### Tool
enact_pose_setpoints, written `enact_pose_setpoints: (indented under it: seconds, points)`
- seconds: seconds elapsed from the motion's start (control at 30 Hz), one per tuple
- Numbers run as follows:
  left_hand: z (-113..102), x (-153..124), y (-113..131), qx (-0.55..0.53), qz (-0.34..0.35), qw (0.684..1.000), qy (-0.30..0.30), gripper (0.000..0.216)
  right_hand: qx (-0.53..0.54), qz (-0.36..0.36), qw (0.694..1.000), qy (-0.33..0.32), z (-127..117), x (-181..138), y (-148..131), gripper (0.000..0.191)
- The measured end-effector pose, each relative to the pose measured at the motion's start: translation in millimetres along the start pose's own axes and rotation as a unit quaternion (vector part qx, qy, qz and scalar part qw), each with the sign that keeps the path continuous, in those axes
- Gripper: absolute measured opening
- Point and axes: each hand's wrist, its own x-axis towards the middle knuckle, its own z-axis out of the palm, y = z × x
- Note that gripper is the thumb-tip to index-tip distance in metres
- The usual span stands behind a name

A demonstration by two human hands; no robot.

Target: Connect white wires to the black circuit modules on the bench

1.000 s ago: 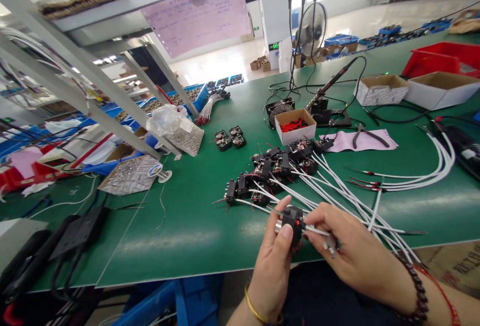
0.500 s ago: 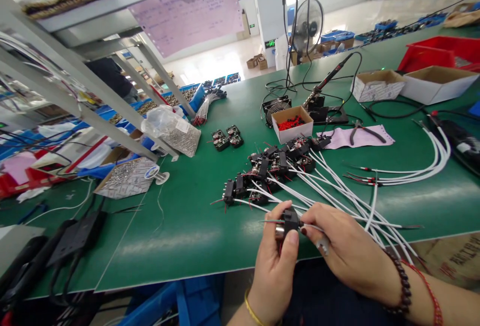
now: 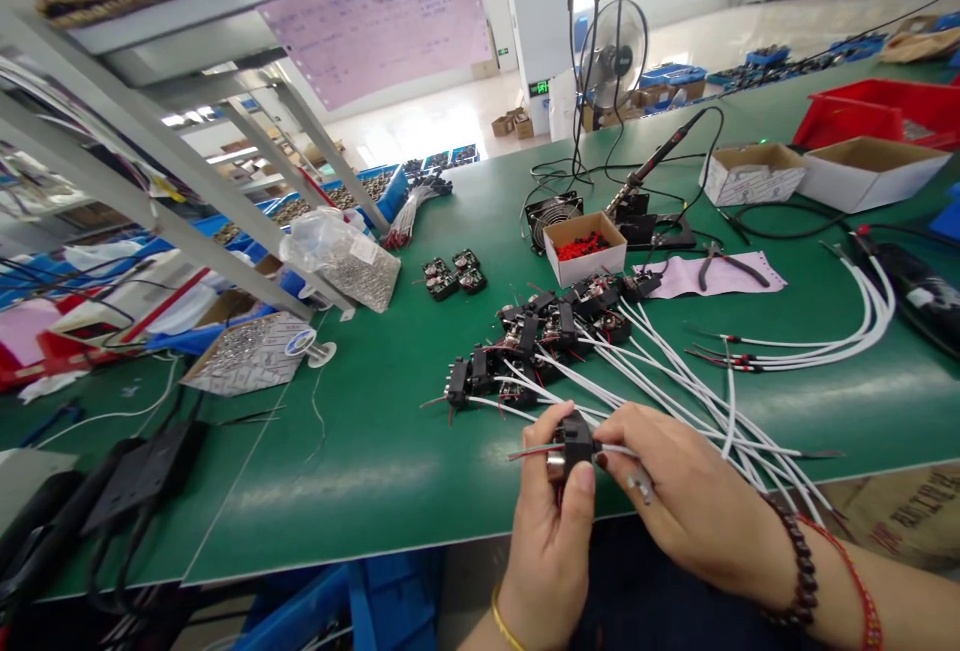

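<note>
Between its thumb and fingers, my left hand (image 3: 551,531) grips a small black plastic housing (image 3: 577,439) with a silvery metal cylinder on its side. Thin coloured wires (image 3: 532,452) stick out of the housing to the left. My right hand (image 3: 690,491) pinches a white cable (image 3: 621,450) close to where it enters the housing's right side. Just beyond my hands lies a pile of similar black housings (image 3: 559,319), with white cables (image 3: 675,381) trailing to the right and thin red wires on the housings.
Behind the pile stand a box of small red parts (image 3: 585,246) and a soldering iron (image 3: 652,161) in its holder. Pliers (image 3: 731,268) lie on pink paper. Several loose units (image 3: 454,274), a solder spool (image 3: 319,348) and a bag of metal parts (image 3: 345,266) are leftward.
The thin wires reach slightly farther out to the left of the housing. Both hands keep their hold, shifted very slightly. A person in dark clothing at the back left is gone from view.
</note>
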Motion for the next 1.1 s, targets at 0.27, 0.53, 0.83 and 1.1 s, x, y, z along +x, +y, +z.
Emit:
enact_pose_setpoints:
  seconds: [0.27, 0.53, 0.83, 1.1]
  points:
    - [-21, 4, 8, 0.145, 0.135, 0.978, -0.061, 0.043, 0.181, 0.092, 0.976, -0.080, 3, 5, 0, 0.055]
    - [-37, 5, 41, 0.288, 0.226, 0.925, -0.104, 0.053, 0.117, -0.029, 0.985, -0.127, -8, -4, 2, 0.035]
    - [-35, 6, 46, 0.284, 0.242, 0.921, -0.112, 0.048, 0.082, -0.079, 0.989, -0.092, -15, -5, -3, 0.036]
    - [-34, 10, 44, 0.267, 0.215, 0.931, -0.126, 0.048, 0.031, -0.074, 0.991, -0.103, -15, -8, 8, 0.035]
